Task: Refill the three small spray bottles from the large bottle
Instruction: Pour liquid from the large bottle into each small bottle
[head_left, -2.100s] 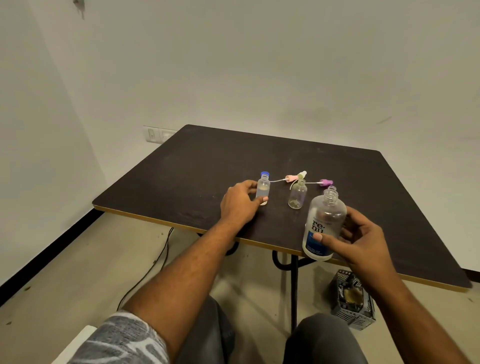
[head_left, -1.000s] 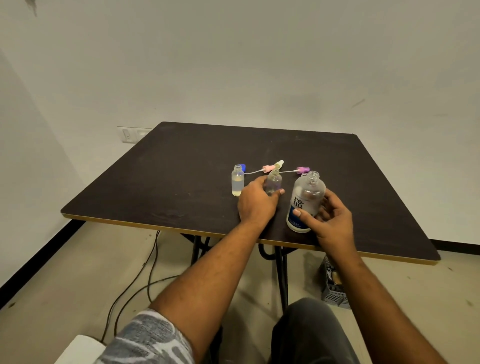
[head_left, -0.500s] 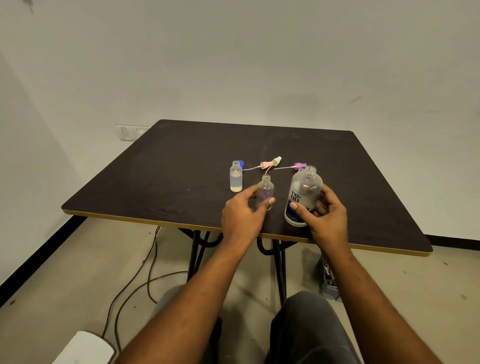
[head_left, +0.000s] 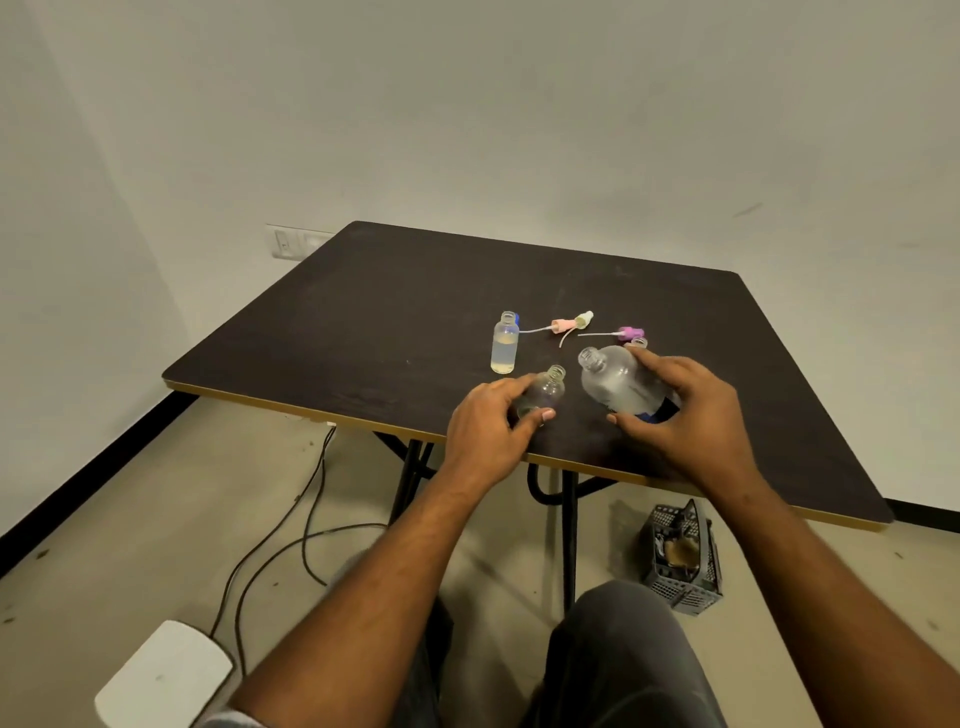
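Note:
On the dark table (head_left: 395, 312), my left hand (head_left: 488, 431) grips a small clear spray bottle (head_left: 545, 392) with no cap, standing near the front edge. The large clear bottle (head_left: 615, 382) is held in my right hand (head_left: 680, 415), tilted with its open neck toward the small bottle. A second small bottle (head_left: 504, 343), partly filled with pale liquid, stands uncapped to the left. The rim of a third small bottle (head_left: 638, 342) peeks out behind the large bottle. Three spray heads lie behind them: pink (head_left: 562, 325), white (head_left: 584, 318) and purple (head_left: 629, 332).
A grey basket (head_left: 683, 558) sits on the floor under the table's right side. Cables (head_left: 291, 525) trail across the floor at left, next to a white object (head_left: 161, 675). A wall socket (head_left: 285, 241) sits behind the table's far left corner.
My left hand left the partly filled bottle, took the empty small bottle and drew it toward the front edge. The large bottle went from upright to tilted toward it.

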